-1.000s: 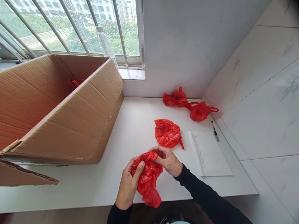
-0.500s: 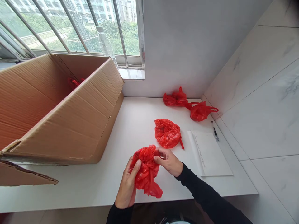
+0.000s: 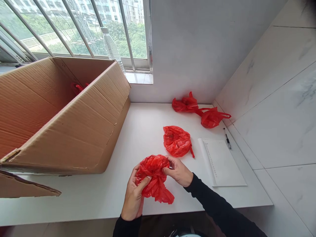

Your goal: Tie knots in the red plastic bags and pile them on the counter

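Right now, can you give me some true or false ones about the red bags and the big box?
1. The left hand and right hand both hold a crumpled red bag. True.
2. The cardboard box sits left of the hands. True.
3. The bag lying nearest the hands is blue. False: that loose bag is red.
4. The pen lies inside the box. False: the pen lies beside the paper, by the wall.

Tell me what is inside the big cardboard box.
A bit of red plastic shows deep inside the cardboard box, against its far wall. The near wall hides the floor and anything else in it.
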A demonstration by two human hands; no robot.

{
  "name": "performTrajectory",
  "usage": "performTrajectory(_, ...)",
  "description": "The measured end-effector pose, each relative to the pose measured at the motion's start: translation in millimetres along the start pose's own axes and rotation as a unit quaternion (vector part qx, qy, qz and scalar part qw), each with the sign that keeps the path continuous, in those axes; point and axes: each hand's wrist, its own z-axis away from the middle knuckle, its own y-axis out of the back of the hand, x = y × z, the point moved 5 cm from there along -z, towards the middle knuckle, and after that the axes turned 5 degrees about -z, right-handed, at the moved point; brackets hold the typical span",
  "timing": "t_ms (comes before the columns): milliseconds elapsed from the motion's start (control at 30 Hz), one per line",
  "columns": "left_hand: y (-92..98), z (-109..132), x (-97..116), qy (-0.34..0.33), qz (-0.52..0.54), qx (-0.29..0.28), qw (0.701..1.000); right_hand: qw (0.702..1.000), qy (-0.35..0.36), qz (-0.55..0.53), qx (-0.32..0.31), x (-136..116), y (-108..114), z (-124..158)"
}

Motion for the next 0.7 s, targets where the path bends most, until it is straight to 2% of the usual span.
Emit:
performTrajectory(167, 1.0, -1, 2, -0.021, -0.005, 0.019, 1.000, 0.999, 0.001, -0.045, 0.001, 4, -6, 0)
performTrajectory(367, 4.5, -4, 1, -0.033, 0.004, 0.012, 0.999, 0.996, -0.015, -0.093, 0.012, 14, -5, 0)
performTrajectory(600, 3.9, -7, 0, -0.030, 0.014, 0.019, 0.999, 0.998, -0.024, -0.049, 0.010, 13, -6, 1)
performTrajectory(700, 3.9, -6, 3, -0.048, 0.009, 0.041, 0.998, 0.999, -0.026, -0.021, -0.031, 9, -13, 4)
